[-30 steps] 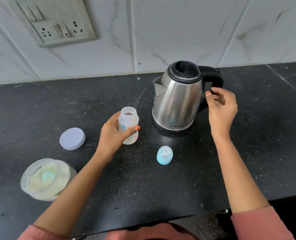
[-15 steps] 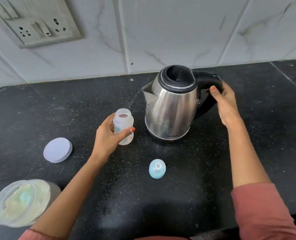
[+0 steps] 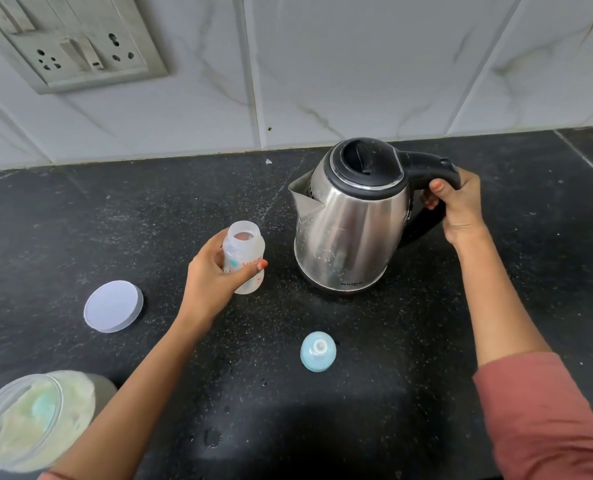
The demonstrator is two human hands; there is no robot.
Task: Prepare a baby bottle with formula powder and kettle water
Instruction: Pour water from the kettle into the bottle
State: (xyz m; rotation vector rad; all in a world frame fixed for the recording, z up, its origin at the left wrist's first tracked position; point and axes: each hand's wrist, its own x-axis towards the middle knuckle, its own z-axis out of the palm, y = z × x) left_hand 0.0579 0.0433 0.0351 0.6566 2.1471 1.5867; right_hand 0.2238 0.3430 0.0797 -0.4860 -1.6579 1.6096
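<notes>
A steel kettle [image 3: 347, 230] with a black lid stands on the black counter [image 3: 80, 220], spout pointing left. My right hand [image 3: 459, 206] is wrapped around its black handle [image 3: 426, 161]. Left of the kettle, my left hand [image 3: 212, 282] holds a small clear baby bottle [image 3: 244, 252] upright on the counter, its mouth uncovered. The bottle's blue teat cap [image 3: 318, 351] rests on the counter in front of the kettle. An uncovered jar of pale formula powder [image 3: 28, 417], with a blue scoop inside, sits at the lower left.
The jar's white round lid [image 3: 113, 306] lies flat on the counter left of my left hand. A switch and socket panel [image 3: 76, 46] is fixed to the white tiled wall behind. Bare counter stretches to the right of the kettle.
My right hand went from hovering beside the kettle handle to gripping it. My left hand has kept hold of the bottle. The view has shifted slightly.
</notes>
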